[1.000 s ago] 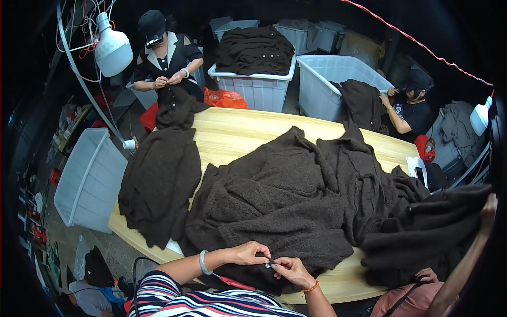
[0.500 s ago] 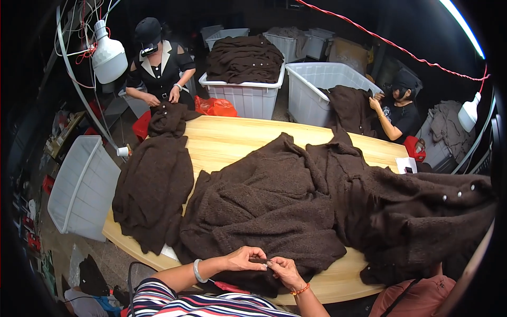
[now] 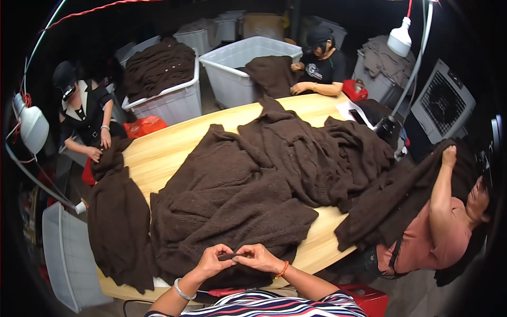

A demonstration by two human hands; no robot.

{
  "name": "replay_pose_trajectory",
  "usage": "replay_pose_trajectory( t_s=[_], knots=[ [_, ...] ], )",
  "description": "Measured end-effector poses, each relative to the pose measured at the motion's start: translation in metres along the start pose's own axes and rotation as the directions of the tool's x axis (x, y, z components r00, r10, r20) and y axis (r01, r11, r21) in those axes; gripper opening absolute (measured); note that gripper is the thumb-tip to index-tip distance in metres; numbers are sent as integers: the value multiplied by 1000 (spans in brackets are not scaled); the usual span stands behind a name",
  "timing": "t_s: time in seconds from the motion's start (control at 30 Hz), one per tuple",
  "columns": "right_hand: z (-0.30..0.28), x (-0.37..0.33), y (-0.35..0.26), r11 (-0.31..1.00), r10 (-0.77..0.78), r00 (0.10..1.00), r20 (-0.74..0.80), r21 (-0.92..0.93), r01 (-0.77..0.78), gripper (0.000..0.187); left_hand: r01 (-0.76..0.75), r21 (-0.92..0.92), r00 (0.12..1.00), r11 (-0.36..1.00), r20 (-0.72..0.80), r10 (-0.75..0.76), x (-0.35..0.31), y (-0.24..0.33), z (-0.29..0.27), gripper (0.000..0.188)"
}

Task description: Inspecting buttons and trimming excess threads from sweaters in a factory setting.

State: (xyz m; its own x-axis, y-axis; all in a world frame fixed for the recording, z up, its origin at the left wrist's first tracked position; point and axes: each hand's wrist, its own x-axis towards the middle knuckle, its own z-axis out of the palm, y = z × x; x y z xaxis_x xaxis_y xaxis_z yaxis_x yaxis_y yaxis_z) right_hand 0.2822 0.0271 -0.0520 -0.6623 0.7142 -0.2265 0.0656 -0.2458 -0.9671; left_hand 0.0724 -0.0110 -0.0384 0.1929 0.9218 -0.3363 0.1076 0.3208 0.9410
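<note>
1. Currently, the left hand [image 3: 215, 260] pinches a fold of brown knit [image 3: 228, 257] between thumb and fingertips
2. Right hand [image 3: 257, 258] pinches the same fold just beside it, fingertips pressed onto the cloth
3. Fold position: above the near edge of the wooden table [image 3: 156, 158], before a heap of brown garments [image 3: 227, 195]
4. Right side: a co-worker in pink [image 3: 430, 238] holds up a knit piece [image 3: 388, 198]
5. Far side: a grey bin [image 3: 166, 108] stands beyond the table
</note>
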Motion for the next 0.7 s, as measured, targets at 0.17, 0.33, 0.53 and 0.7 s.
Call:
replay_pose_trajectory(
  t_s=[0.17, 0.33, 0.53, 0.7],
  knots=[
    [2, -4, -27, 853, -315, 949, -21, -445, 273, 24, -48, 235, 999, 971, -4, 50, -8, 18, 8, 26],
    [0, -2, -28, 902, -240, 970, -42, -379, 206, 23, -107, 79, 994, 991, -30, 109, -8, 18, 13, 34],
    [-5, 9, -4, 971, 190, 981, 26, 144, -192, 25, -64, -49, 998, 997, 0, 64, -6, 18, 14, 38],
    [-8, 11, -7, 868, 354, 930, 95, 338, -365, 26, -64, -52, 998, 997, 15, 65, -3, 17, 12, 40]
  ],
)
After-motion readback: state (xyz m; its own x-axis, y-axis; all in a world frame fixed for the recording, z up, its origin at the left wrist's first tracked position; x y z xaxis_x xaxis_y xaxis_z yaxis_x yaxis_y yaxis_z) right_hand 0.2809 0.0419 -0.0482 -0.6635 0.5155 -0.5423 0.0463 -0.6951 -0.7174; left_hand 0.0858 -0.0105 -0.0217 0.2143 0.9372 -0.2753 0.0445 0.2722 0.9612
